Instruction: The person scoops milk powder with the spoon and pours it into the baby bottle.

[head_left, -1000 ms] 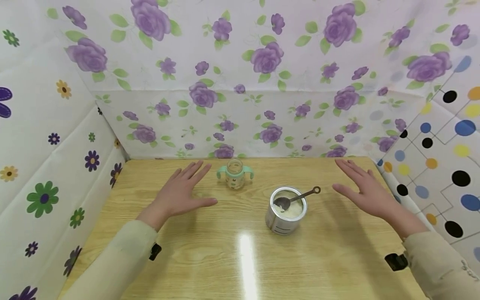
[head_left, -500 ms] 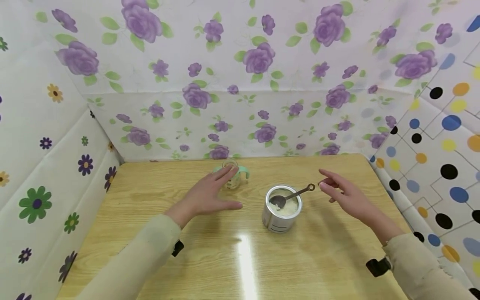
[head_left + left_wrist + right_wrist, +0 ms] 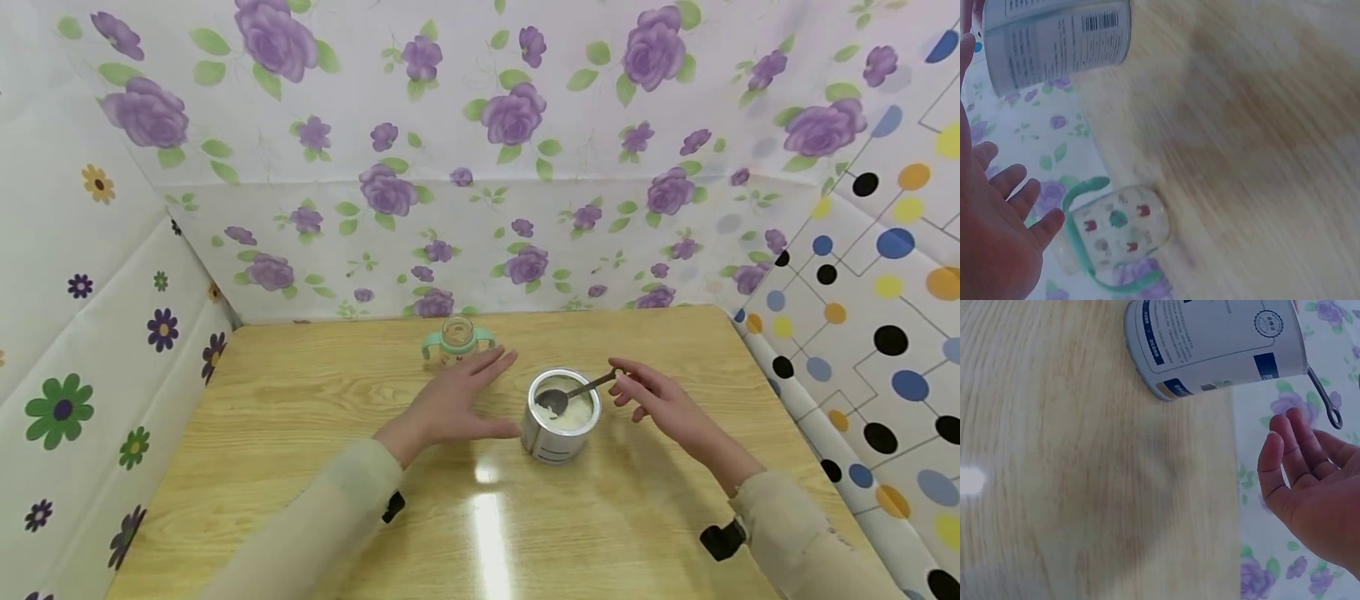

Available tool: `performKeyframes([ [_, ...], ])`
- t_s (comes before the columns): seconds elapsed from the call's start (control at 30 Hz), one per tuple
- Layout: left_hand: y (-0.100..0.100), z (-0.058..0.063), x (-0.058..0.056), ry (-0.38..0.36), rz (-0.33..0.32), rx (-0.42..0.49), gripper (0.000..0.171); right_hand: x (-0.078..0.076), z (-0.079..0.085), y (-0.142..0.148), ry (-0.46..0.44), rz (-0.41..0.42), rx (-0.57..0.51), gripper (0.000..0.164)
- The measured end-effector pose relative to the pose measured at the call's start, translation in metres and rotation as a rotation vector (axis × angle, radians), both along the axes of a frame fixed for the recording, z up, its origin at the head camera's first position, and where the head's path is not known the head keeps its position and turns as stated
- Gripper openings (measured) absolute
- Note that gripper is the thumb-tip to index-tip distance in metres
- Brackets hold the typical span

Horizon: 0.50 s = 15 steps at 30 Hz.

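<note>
A silver can [image 3: 555,442] of pale powder stands on the table, and a dark metal spoon [image 3: 591,386] leans in it with its bowl in the powder. My left hand [image 3: 457,404] reaches toward the can's left side, fingers spread and thumb near its wall. My right hand [image 3: 660,404] is at the spoon's handle end, fingers loosely bent. In the right wrist view, the spoon's ringed end [image 3: 1335,419] shows just off the fingertips [image 3: 1296,415]. Behind my left hand stands a small clear baby bottle [image 3: 1125,225] with mint-green handles; the hand partly hides it in the head view.
The wooden table [image 3: 315,467] ends at a back wall of purple-flowered cloth [image 3: 472,225]. Patterned cloth also hangs at the left [image 3: 97,333] and right [image 3: 892,333] sides.
My left hand has moved right, past the front of the bottle, toward the can. My right hand has come left to the spoon's handle, its fingers bending. Bottle and can stay put.
</note>
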<state>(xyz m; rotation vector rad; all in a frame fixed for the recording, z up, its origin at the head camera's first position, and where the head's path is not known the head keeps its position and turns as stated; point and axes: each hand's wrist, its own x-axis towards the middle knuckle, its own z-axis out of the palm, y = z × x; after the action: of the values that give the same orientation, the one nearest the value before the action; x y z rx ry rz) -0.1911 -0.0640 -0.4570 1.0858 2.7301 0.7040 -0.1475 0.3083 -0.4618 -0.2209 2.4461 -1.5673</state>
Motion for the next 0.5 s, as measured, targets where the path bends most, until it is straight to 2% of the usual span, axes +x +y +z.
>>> performKeyframes([
  [0.2, 0.020, -0.014, 0.003, -0.095, -0.015, 0.041, 0.112, 0.000, -0.007, -0.006, -0.037, -0.009, -0.073, 0.059],
  [0.5, 0.042, -0.036, 0.004, -0.261, 0.008, 0.201, 0.113, 0.002, -0.012, -0.012, -0.112, 0.002, -0.274, 0.062],
])
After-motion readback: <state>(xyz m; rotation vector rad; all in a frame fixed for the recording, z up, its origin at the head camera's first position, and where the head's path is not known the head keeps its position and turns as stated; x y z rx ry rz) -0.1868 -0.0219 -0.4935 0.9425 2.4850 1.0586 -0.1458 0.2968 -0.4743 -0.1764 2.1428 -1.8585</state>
